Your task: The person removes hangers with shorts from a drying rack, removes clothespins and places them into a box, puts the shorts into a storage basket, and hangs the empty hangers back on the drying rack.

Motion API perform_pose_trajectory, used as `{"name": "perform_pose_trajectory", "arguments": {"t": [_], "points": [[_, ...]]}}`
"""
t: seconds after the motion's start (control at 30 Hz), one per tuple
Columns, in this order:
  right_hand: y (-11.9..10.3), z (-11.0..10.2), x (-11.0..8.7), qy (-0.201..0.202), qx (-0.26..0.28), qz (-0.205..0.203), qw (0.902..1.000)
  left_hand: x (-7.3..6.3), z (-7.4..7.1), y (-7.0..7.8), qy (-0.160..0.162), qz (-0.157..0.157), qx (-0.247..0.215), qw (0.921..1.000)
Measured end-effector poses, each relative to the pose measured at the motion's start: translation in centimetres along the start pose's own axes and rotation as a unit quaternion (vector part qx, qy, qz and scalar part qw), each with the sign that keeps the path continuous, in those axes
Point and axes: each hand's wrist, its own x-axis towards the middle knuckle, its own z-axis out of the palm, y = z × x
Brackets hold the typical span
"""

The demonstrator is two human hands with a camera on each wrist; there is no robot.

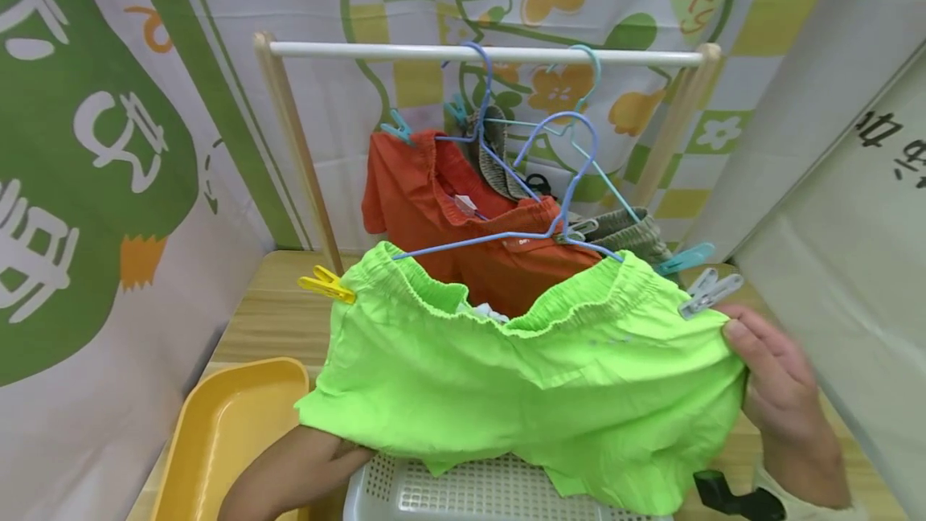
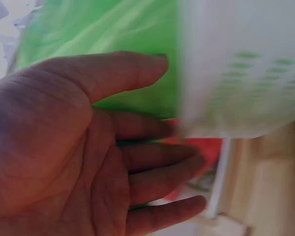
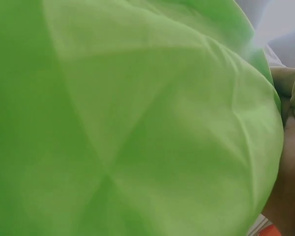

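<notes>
Neon green shorts hang from a blue hanger. A yellow clothes peg clips the left end of the waistband and a grey clothes peg the right end. My right hand pinches the side of the shorts just below the grey peg. In the head view my left hand is mostly hidden behind the lower left of the shorts. The left wrist view shows that left hand with fingers extended beside the green cloth, holding nothing. Green cloth fills most of the right wrist view.
A white-barred drying rack stands behind, carrying red shorts and a grey garment on hangers. Below the green shorts sits a white perforated basket. A yellow tub stands at the left on the wooden table.
</notes>
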Motion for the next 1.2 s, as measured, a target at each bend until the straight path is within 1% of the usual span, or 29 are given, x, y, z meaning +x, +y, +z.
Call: {"name": "perform_pose_trajectory", "arguments": {"t": [0.03,0.13,0.17,0.23,0.3,0.37,0.4,0.43,0.47,0.53,0.6,0.8,0.93,1.0,1.07,1.13,1.2], "points": [[0.0,-0.1,-0.2,-0.002,0.0,0.001,1.0,-0.8,-0.3,-0.5,0.017,0.08,0.033,0.9961],[0.0,-0.3,-0.6,-0.006,-0.005,0.013,0.9999,-1.6,-1.4,-0.5,0.046,0.107,0.083,0.9897],[0.0,-0.4,-0.7,-0.01,-0.004,0.014,0.9998,-1.8,-1.8,-0.4,0.058,0.112,0.095,0.9875],[0.1,-0.5,-0.8,-0.02,-0.001,0.015,0.9997,-1.9,-2.3,-0.2,0.092,0.131,0.105,0.9815],[0.3,-0.6,-0.9,-0.035,0.007,0.012,0.9993,-1.9,-2.6,-0.1,0.147,0.162,0.107,0.9699],[0.6,-0.6,-1.0,-0.054,0.018,0.009,0.9984,-1.8,-2.8,0.2,0.21,0.18,0.096,0.9563],[0.7,-0.6,-1.1,-0.062,0.022,0.008,0.9978,-1.7,-2.8,0.3,0.242,0.187,0.091,0.948],[0.8,-0.6,-1.2,-0.071,0.026,0.008,0.9971,-1.7,-2.9,0.4,0.27,0.189,0.085,0.9403],[0.9,-0.6,-1.3,-0.08,0.028,0.007,0.9964,-1.5,-2.9,0.5,0.291,0.188,0.074,0.9352],[1.0,-0.6,-1.5,-0.091,0.022,0.007,0.9956,-1.2,-3.0,0.8,0.32,0.18,0.053,0.9289],[1.1,-0.5,-1.7,-0.098,0.014,0.009,0.9951,-1.0,-3.1,1.0,0.331,0.179,0.035,0.9257],[1.3,-0.6,-2.3,-0.095,-0.003,0.023,0.9952,-0.1,-2.9,1.1,0.325,0.211,-0.029,0.9215],[1.4,-0.8,-2.9,-0.088,-0.039,0.041,0.9945,0.5,-2.5,0.9,0.323,0.226,-0.073,0.9161],[1.4,-1.0,-3.3,-0.09,-0.061,0.06,0.9922,0.7,-2.4,0.8,0.318,0.226,-0.095,0.9158],[1.3,-1.2,-3.7,-0.094,-0.09,0.077,0.9885,0.9,-2.3,0.7,0.317,0.217,-0.113,0.9163],[1.2,-1.5,-4.0,-0.104,-0.104,0.088,0.9851,0.9,-2.3,0.7,0.317,0.205,-0.13,0.9169],[1.1,-1.6,-4.2,-0.112,-0.119,0.1,0.9814,1.1,-2.3,0.6,0.318,0.205,-0.146,0.9142]]}}
